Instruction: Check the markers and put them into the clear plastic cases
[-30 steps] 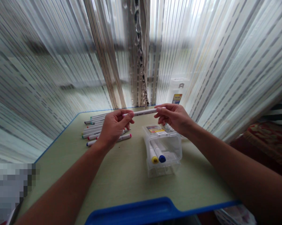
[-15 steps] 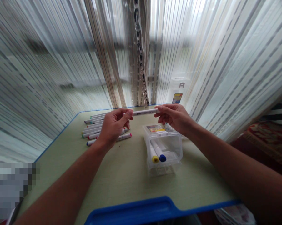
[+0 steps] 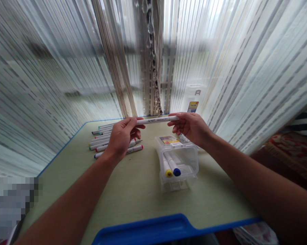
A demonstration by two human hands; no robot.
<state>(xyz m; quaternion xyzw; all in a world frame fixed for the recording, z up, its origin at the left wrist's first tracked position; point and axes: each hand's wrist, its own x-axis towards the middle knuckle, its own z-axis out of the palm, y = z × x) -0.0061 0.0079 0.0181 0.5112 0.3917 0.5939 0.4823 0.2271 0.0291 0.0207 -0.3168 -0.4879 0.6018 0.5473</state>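
Note:
A white marker (image 3: 157, 120) with dark printing on its barrel is held level above the table, one end in each hand. My left hand (image 3: 123, 136) pinches its left end between thumb and fingers, which hide that tip. The other end is between the fingers of my right hand (image 3: 190, 125). Below my right hand, a clear plastic box (image 3: 180, 149) lies on its side with its opening toward me. Inside it are a marker with a yellow cap (image 3: 169, 173) and one with a blue cap (image 3: 177, 172). Several white markers (image 3: 99, 137) lie behind and beside my left hand.
The pale green table (image 3: 133, 194) has a blue edge and a raised blue lip (image 3: 143, 228) at the front. A clear lid-like piece (image 3: 194, 97) with a label stands at the back right. String curtains (image 3: 66, 68) hang close behind the table.
My right thumb has lifted from the top of the marker, so more of its right end shows. My left grip has slid slightly left along it. The box and other markers stay put.

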